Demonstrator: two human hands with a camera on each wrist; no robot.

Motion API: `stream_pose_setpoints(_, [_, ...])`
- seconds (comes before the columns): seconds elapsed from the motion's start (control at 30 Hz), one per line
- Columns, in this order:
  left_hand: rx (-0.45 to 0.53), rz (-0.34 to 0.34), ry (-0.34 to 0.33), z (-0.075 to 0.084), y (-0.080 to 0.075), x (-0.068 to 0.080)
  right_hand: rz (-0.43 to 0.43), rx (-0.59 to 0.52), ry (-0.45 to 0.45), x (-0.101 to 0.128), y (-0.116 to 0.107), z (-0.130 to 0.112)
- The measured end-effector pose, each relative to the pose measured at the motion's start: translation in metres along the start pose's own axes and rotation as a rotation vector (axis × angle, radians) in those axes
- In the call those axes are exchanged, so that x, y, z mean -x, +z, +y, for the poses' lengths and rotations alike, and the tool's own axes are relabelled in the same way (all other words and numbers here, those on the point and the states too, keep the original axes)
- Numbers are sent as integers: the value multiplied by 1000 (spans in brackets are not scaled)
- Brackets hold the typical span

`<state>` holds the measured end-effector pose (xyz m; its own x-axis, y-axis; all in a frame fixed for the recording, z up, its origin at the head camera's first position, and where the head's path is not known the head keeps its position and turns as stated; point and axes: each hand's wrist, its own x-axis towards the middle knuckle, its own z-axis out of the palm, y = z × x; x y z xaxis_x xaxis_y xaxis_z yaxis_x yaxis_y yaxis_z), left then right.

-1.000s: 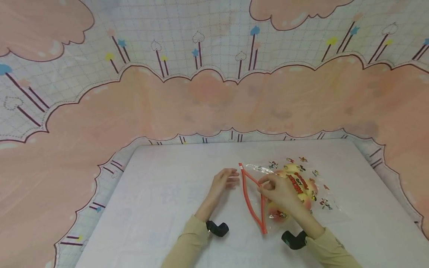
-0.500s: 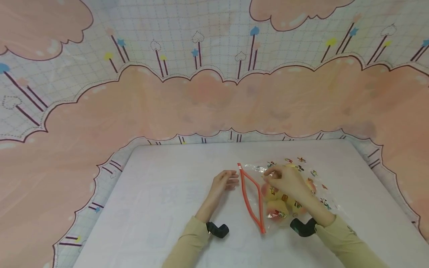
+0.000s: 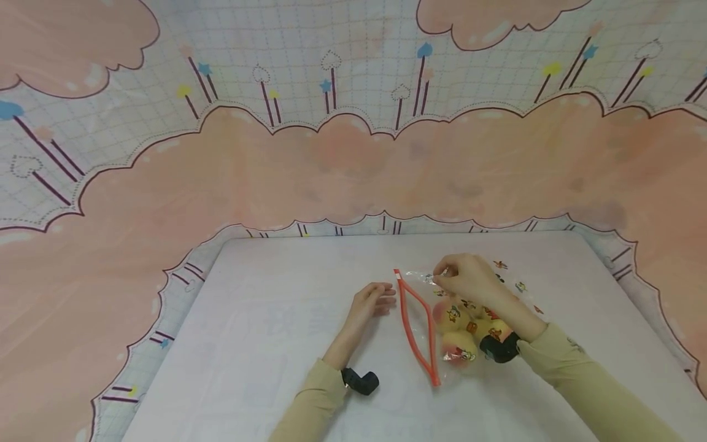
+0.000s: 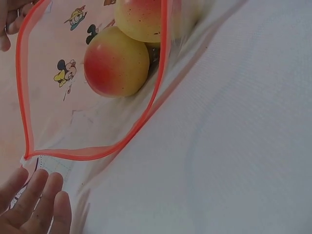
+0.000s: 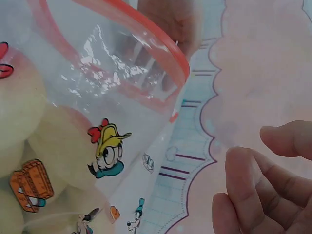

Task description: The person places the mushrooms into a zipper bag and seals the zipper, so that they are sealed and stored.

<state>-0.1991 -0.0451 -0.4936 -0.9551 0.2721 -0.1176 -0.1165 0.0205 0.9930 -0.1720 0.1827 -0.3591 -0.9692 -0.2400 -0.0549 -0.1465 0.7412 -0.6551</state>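
A clear zip bag (image 5: 146, 117) with cartoon prints lies on the table, its orange-red zip edge (image 3: 431, 334) spread into a gaping mouth facing left. Several round yellow-and-red fruits (image 4: 117, 63), peach-like, rest inside. My left hand (image 3: 367, 302) is just left of the mouth, fingers extended and holding nothing; the left wrist view shows its fingertips (image 4: 56, 183) close to one corner of the zip. Over the far part of the bag hovers my right hand (image 3: 469, 279), fingers loosely bent. Its thumb and fingers stand apart with nothing between them in the right wrist view.
The white tabletop (image 3: 265, 331) extends around the bag on all sides. Behind it hangs a cloth backdrop (image 3: 342, 172) with a peach-coloured cloud pattern. Each wrist carries a black camera mount, the left one (image 3: 361, 382) low beside the table's middle.
My right hand has moved from the zip edge to over the bag's far part, away from the opening. The left hand stays nearly still, and the bag's mouth keeps its spread shape.
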Motion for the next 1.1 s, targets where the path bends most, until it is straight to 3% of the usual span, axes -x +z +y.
stream_pose_setpoints(0.37, [4, 2, -6, 2, 2, -3, -105, 44, -22, -35, 0, 2])
stream_pose_setpoints(0.7, [3, 4, -19, 2, 5, -12, -134, 109, 9, -66, 5, -2])
stream_pose_setpoints(1.1, [-5, 13, -37, 2, 8, -20, -174, 105, -27, -93, 19, 9])
